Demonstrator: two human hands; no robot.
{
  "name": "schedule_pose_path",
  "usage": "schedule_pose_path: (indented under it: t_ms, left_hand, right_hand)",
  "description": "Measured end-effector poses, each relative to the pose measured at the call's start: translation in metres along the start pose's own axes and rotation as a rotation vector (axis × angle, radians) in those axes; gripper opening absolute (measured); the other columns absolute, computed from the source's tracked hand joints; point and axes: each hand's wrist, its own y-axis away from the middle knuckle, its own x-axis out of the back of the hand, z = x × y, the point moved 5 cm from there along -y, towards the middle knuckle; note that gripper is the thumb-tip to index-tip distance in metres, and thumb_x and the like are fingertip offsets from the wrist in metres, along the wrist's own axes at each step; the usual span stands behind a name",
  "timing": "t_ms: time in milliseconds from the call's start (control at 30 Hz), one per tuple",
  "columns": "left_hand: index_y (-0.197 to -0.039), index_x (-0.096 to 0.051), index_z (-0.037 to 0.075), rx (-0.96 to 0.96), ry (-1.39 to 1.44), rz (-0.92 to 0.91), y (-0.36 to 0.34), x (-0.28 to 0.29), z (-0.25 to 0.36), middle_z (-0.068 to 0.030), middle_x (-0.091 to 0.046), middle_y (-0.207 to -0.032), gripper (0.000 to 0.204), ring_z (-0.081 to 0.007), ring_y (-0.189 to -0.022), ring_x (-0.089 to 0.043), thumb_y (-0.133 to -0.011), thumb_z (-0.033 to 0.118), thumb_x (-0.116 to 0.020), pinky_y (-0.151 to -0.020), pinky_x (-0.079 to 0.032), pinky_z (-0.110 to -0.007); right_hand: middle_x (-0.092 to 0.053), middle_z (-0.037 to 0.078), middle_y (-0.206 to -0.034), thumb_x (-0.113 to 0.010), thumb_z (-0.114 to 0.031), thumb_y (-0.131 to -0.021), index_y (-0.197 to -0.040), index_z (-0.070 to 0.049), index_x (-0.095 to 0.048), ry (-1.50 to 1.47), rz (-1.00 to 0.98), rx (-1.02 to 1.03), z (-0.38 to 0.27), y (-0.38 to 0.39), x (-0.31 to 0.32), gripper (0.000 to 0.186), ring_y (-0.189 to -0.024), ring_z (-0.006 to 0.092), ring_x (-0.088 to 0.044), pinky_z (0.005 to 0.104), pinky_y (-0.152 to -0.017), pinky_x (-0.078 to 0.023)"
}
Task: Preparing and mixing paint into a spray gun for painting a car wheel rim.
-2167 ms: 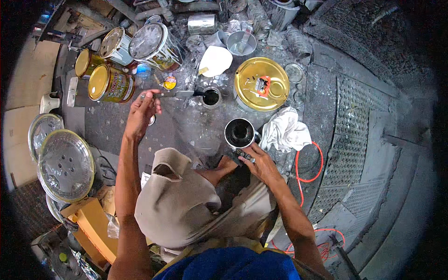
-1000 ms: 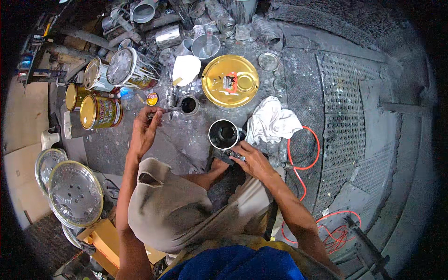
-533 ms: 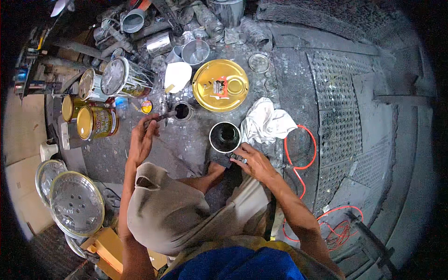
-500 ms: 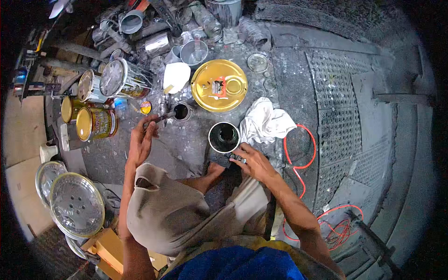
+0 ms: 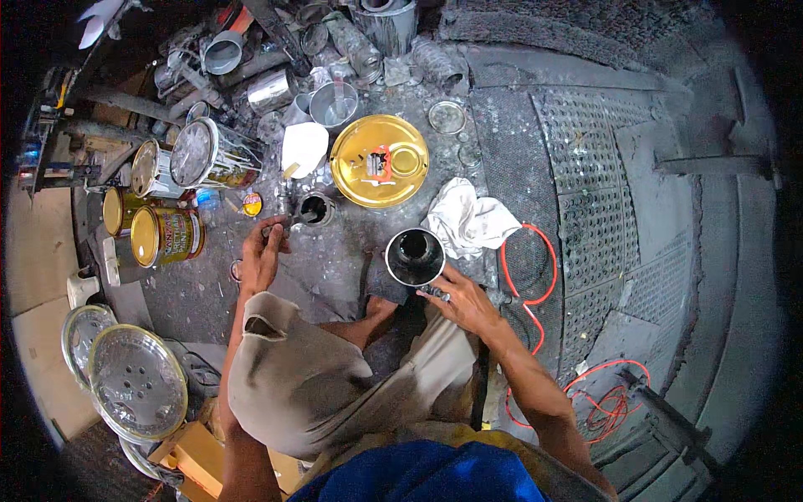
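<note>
My left hand is closed on a dark stirring stick. The stick's far end reaches the mouth of a small open can of dark liquid; how deep it goes I cannot tell. In my right hand is a spray gun, gripped below its round, open paint cup. The cup's inside is coated dark, and its mouth faces up toward me. Most of the gun is hidden under the cup and fingers. Beyond the cup lies a round golden lid, and to its right a crumpled white cloth.
Several paint cans stand at the left, near metal wheel covers. A clear cup and assorted dirty cans sit at the back. A red hose loops on the right beside perforated panels. A cardboard box is lower left.
The spray gun's cup has shifted slightly right and nearer to me. My left hand has moved a little toward the small can, with less of the stick showing. The whole view has shifted slightly.
</note>
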Motion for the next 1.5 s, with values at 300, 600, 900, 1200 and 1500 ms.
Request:
schedule_pose_path:
  t_ms: [300,600,900,1200,1500]
  left_hand:
    - [-0.140,-0.054,0.000,0.238,-0.078,-0.041,-0.013,0.003,-0.043,-0.0116,-0.068,-0.106,0.055,-0.0184,-0.091,-0.068,-0.097,0.028,-0.074,-0.083,-0.058,-0.033]
    - [-0.115,-0.066,-0.001,-0.315,-0.085,0.284,-0.023,0.037,0.132,-0.0051,-0.068,-0.102,0.022,-0.0129,-0.090,-0.061,-0.103,0.018,-0.064,-0.080,-0.050,-0.028]
    - [-0.109,-0.073,0.001,-0.547,0.096,-0.787,0.046,-0.158,0.380,-0.0110,-0.073,-0.103,0.018,-0.0214,-0.097,-0.069,-0.097,0.014,-0.070,-0.086,-0.054,-0.036]
    - [-0.117,-0.065,-0.003,-0.578,0.203,-1.161,0.097,-0.236,0.515,-0.0178,-0.068,-0.108,0.025,-0.0329,-0.100,-0.068,-0.095,0.008,-0.068,-0.084,-0.053,-0.042]
    - [-0.107,-0.068,-0.002,-0.497,0.332,-1.322,0.123,-0.215,0.660,-0.0113,-0.067,-0.093,0.017,-0.0252,-0.087,-0.070,-0.093,0.006,-0.071,-0.077,-0.054,-0.038]
  right_hand:
    - [-0.062,0.019,-0.122,-0.073,-0.015,-0.091,-0.127,-0.012,-0.065,0.086,0.205,0.001,-0.014,0.024,0.044,0.037,-0.104,0.0430,-0.066,0.0486,-0.086,-0.058]
    - [-0.066,0.023,-0.122,-0.075,-0.011,-0.091,-0.130,-0.003,-0.062,0.217,0.581,-0.172,-0.047,0.013,0.133,0.042,-0.110,0.0430,-0.064,0.0460,-0.092,-0.054]
    - [-0.069,0.010,-0.097,-0.064,-0.014,-0.102,-0.140,-0.003,-0.049,-0.256,1.171,-0.365,-0.184,0.003,0.281,0.042,-0.061,0.0075,-0.056,0.0235,-0.052,-0.046]
    - [-0.072,0.015,-0.092,-0.060,-0.012,-0.104,-0.139,0.000,-0.042,-0.290,1.355,-0.299,-0.303,-0.003,0.393,0.041,-0.058,0.0069,-0.056,0.0217,-0.051,-0.045]
    - [-0.071,0.023,-0.096,-0.064,-0.016,-0.101,-0.141,-0.002,-0.036,-0.439,1.374,-0.318,-0.409,0.016,0.487,0.051,-0.063,0.0158,-0.065,0.0267,-0.052,-0.051]
